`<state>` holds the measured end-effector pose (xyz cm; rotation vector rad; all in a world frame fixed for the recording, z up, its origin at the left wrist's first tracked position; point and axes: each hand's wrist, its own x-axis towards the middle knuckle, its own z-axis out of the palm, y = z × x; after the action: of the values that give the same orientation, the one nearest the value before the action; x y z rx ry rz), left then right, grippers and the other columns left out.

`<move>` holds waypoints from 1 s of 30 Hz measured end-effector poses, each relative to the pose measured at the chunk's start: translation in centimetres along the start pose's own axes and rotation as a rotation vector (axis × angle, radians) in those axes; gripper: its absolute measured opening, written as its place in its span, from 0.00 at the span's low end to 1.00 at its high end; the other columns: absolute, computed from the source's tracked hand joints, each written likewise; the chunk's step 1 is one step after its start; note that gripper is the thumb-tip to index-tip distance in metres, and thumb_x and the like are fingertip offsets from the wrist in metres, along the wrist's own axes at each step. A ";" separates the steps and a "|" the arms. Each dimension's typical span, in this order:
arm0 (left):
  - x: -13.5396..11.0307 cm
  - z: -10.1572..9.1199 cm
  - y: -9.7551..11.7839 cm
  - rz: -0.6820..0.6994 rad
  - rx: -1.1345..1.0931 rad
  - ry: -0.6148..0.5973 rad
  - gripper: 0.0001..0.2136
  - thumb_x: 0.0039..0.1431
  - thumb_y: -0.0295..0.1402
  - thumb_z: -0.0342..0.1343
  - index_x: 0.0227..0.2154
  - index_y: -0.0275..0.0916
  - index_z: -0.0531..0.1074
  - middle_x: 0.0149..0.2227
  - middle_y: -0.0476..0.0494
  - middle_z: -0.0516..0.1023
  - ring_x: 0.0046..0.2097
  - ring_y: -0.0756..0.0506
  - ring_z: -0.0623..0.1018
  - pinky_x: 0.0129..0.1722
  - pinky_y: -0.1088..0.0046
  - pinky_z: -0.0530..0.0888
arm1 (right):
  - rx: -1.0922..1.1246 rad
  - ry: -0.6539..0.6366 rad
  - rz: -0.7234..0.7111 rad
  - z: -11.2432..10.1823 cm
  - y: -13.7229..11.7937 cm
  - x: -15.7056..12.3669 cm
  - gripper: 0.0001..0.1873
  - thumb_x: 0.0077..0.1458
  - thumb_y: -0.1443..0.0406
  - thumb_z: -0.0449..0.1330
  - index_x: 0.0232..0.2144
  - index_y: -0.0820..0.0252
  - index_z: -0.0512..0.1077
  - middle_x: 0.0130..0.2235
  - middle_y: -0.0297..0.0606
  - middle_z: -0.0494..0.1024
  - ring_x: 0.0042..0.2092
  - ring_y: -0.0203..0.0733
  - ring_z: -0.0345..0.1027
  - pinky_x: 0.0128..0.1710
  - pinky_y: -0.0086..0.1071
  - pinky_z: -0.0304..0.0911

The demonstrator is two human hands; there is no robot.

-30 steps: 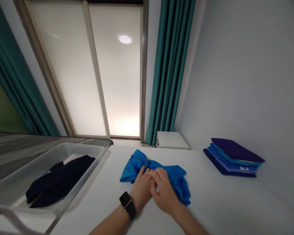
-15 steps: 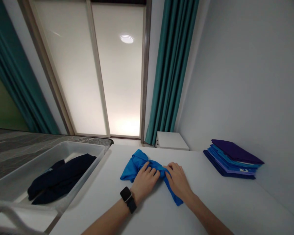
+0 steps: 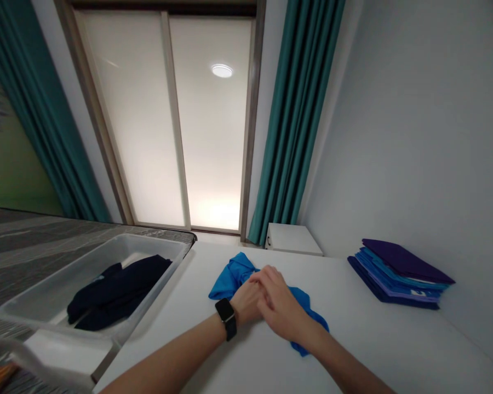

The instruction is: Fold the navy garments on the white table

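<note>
A crumpled piece of blue cloth (image 3: pixel 233 275) lies on the white table. My left hand (image 3: pixel 246 302), with a black watch (image 3: pixel 225 317) on its wrist, rests at the cloth's middle, its fingers hidden under my right hand. My right hand (image 3: pixel 280 306) crosses over the left one, fingers together and bent down around it. What those fingertips hold, if anything, is out of sight. Cloth shows on both sides of the hands, and one end trails toward me under the right wrist.
To the left, a translucent plastic bin (image 3: pixel 28 309) holds dark navy clothing (image 3: pixel 121 293). A stack of folded purple and blue fabric (image 3: pixel 402 276) sits at the right near the wall. A small white cabinet (image 3: pixel 293 239) stands beyond the table's far edge (image 3: pixel 230 249).
My right hand has moved left, from beside the left hand to on top of it. The cloth's right part has spread wider. The view has shifted slightly.
</note>
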<state>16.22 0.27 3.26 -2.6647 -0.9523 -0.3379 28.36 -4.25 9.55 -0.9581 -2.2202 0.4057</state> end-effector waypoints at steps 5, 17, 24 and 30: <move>0.5 -1.6 -0.8 0.109 0.117 -0.061 0.11 0.63 0.40 0.51 0.40 0.36 0.69 0.40 0.41 0.73 0.40 0.42 0.72 0.39 0.63 0.66 | -0.109 0.033 0.289 0.0 6.5 -3.6 0.22 0.56 0.70 0.49 0.54 0.56 0.62 0.49 0.43 0.66 0.47 0.44 0.65 0.48 0.39 0.61; 1.4 -12.1 -5.6 -0.377 -0.073 0.216 0.10 0.68 0.37 0.42 0.41 0.43 0.68 0.39 0.45 0.73 0.38 0.44 0.73 0.34 0.70 0.66 | -0.269 0.089 0.228 -4.9 5.8 4.4 0.18 0.58 0.69 0.47 0.47 0.56 0.70 0.38 0.39 0.79 0.40 0.46 0.71 0.39 0.35 0.62; 1.1 -20.8 -15.4 -0.688 -0.751 0.773 0.10 0.62 0.31 0.45 0.29 0.38 0.69 0.26 0.48 0.70 0.31 0.47 0.70 0.30 0.73 0.67 | -0.425 0.046 0.062 -11.4 -0.3 12.0 0.12 0.55 0.68 0.54 0.41 0.54 0.74 0.37 0.37 0.78 0.40 0.47 0.72 0.39 0.34 0.61; 1.9 -23.5 -14.9 -0.589 -1.237 0.943 0.11 0.56 0.26 0.47 0.40 0.38 0.71 0.24 0.51 0.66 0.24 0.51 0.67 0.24 0.78 0.65 | 0.327 -0.035 0.032 -3.8 -0.2 12.1 0.38 0.43 0.56 0.69 0.57 0.53 0.64 0.51 0.39 0.73 0.52 0.49 0.67 0.54 0.44 0.60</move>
<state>5.23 4.26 28.57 -2.2358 -1.3382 -2.7065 24.80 4.52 17.99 -0.8152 -2.0854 0.7782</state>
